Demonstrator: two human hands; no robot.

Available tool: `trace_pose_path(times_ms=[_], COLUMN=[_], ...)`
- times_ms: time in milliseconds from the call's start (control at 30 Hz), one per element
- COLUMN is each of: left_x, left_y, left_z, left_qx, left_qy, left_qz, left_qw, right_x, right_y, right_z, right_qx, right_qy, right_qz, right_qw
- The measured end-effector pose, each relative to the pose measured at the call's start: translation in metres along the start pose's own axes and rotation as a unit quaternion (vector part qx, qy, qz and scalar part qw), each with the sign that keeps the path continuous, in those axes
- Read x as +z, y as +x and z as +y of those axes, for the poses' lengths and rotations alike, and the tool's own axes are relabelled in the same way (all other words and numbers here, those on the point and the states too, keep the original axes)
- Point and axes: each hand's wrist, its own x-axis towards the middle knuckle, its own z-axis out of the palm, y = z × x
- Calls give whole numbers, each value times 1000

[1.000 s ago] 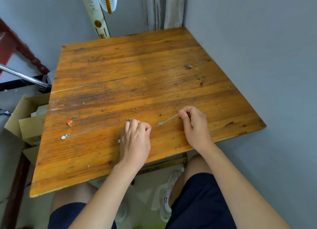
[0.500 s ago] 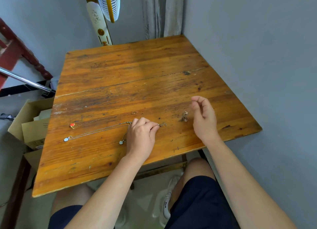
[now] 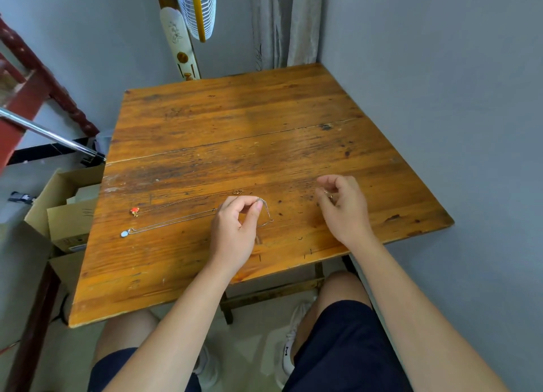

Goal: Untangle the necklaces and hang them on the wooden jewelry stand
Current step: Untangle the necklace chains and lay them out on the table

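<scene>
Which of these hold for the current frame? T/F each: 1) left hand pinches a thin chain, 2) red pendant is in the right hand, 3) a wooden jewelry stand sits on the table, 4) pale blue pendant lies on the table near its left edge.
1. The left hand pinches a thin chain. True.
2. The red pendant is in the right hand. False: it lies on the table, far to the left.
3. A wooden jewelry stand sits on the table. False: none is in view.
4. The pale blue pendant lies on the table near its left edge. True.
</scene>
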Motion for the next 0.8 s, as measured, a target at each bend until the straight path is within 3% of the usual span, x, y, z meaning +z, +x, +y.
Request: trace_pose_path(times_ms=[100,300,433,634,800], left_x=[-5,-8,-15,-23,-26], left_y=[3,11,8,-8,-24], left_z=[3,0,-10,-32,-44], left_qx=[11,34,35,22,7], left_qy=[-18,60,116,240,263], left_qz=[0,-41,-45,-41,14], left_qw=[1000,997,992,970,965], right_x=[7,37,43,36,32], right_y=[-6,-14,-12,-9,-11], right_z=[-2,-18,-15,-15,-18], right_qx=[-47,-117,-118,-96,-65], right_qy=[-70,-82,-123,-91,-46], right_qz=[1,-159,-121,-93,-91], right_qw=[996,977,978,987,993])
